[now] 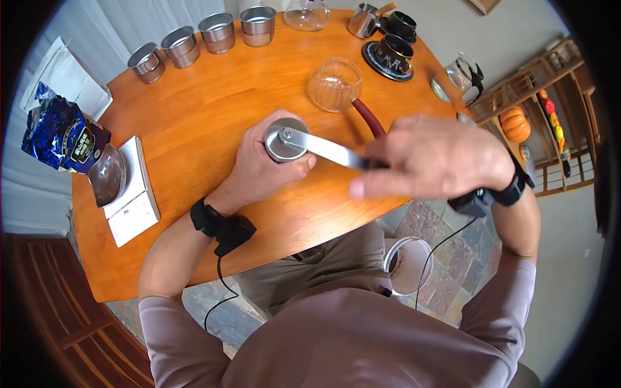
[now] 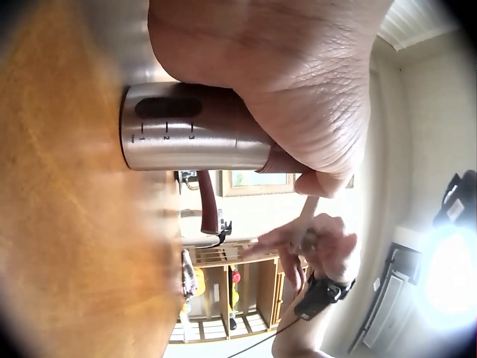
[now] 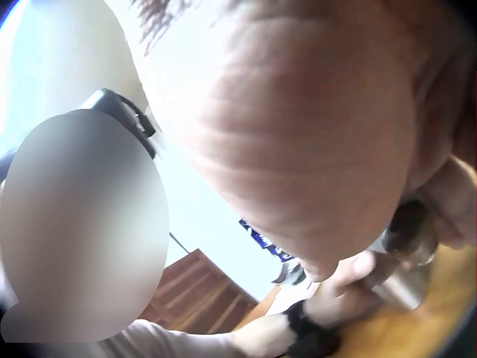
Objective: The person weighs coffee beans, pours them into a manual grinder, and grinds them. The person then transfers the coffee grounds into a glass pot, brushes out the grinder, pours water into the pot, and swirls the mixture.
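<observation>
A hand coffee grinder (image 1: 279,150) with a steel body stands on the wooden table, seen from above in the head view. My left hand (image 1: 257,165) wraps round its body. In the left wrist view the grinder's steel lower part (image 2: 153,153) shows a dark oval window and the marks 1, 2 and 3. A flat metal crank (image 1: 330,150) reaches right from its top. My right hand (image 1: 443,158), blurred, holds the dark knob (image 1: 375,164) at the crank's end, its thumb stretched out. In the right wrist view the knob (image 3: 408,222) is partly hidden by fingers.
Beyond the grinder sits a ribbed glass pot (image 1: 334,87) with a red-brown handle (image 1: 369,118). A white scale (image 1: 132,216) bearing a dark dish (image 1: 107,178) and a blue coffee bag (image 1: 61,139) are at left. Several metal cups (image 1: 217,35) line the back; black cup and saucer (image 1: 391,58) farther right.
</observation>
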Motion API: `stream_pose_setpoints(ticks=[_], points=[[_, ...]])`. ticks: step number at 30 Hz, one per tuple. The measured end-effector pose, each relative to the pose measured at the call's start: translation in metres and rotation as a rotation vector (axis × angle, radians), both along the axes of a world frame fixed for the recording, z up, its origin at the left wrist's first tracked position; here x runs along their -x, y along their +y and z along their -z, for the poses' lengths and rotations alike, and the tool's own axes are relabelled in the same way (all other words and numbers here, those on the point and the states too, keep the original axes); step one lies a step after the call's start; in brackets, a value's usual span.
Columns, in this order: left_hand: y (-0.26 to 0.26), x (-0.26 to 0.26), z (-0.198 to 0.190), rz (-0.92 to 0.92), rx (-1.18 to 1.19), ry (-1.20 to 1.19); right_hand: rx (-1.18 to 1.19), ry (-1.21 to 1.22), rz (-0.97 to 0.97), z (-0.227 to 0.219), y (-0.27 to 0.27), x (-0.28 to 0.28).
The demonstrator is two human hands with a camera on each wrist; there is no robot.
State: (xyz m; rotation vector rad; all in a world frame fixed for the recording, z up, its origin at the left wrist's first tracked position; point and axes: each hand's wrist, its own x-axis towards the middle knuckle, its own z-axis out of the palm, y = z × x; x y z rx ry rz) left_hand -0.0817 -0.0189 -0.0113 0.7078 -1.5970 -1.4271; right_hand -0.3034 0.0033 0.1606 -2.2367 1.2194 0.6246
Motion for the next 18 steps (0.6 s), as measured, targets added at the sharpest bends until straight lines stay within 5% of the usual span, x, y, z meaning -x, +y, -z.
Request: stream_pose_setpoints(ticks=[4, 7, 13, 14, 18], points=[[-0.003, 0.001, 0.009, -0.017, 0.161, -0.037, -0.206, -0.236, -0.268, 0.004, 0.019, -0.035], [-0.004, 0.002, 0.014, -0.037, 0.027, 0.031, -0.269, -0.335, -0.460, 0.008, 0.006, -0.075], [-0.003, -0.008, 0.048, -0.252, 0.406, -0.102, 0.000, -0.298, -0.320, -0.007, -0.047, -0.121], [0.007, 0.000, 0.012, -0.089, -0.115, 0.026, -0.008, -0.295, -0.324, -0.005, -0.056, -0.116], [-0.003, -0.001, 0.007, 0.004, -0.037, 0.013, 0.186, -0.125, -0.013, 0.006, -0.090, -0.061]])
